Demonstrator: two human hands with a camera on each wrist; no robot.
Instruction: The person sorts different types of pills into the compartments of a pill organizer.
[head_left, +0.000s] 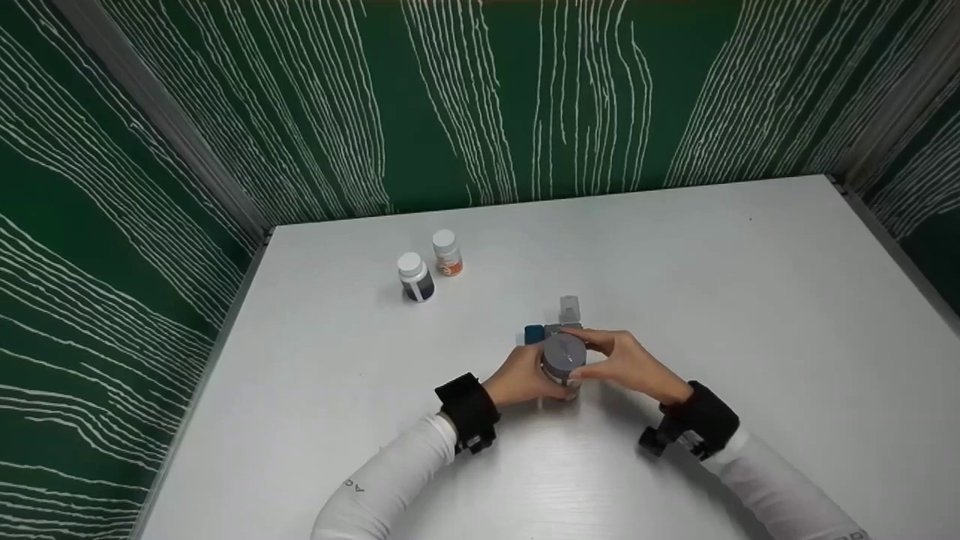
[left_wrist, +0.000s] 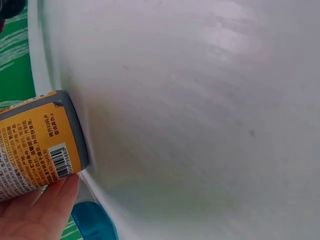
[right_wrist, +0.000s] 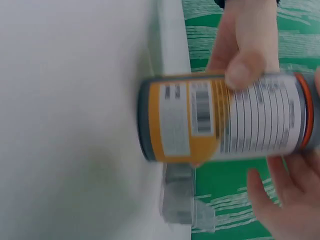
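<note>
My left hand [head_left: 527,375] grips the body of an upright bottle with a grey lid [head_left: 564,354]. The right hand [head_left: 626,365] holds that lid at its rim, thumb in front and fingers behind. In the right wrist view the bottle [right_wrist: 175,120] shows an orange and white label with a barcode, and my left thumb lies across it. The left wrist view shows the bottle's grey base end [left_wrist: 75,132] above the tabletop. Just beyond the hands sits a small pill organizer [head_left: 534,334] with a blue section and a raised clear flap [head_left: 570,309]; the bottle partly hides it.
Two smaller white-capped bottles stand farther back on the left, one with a dark label [head_left: 417,283] and one with an orange label [head_left: 448,259]. The white table [head_left: 315,360] meets green, white-streaked walls [head_left: 450,97] at the back and left.
</note>
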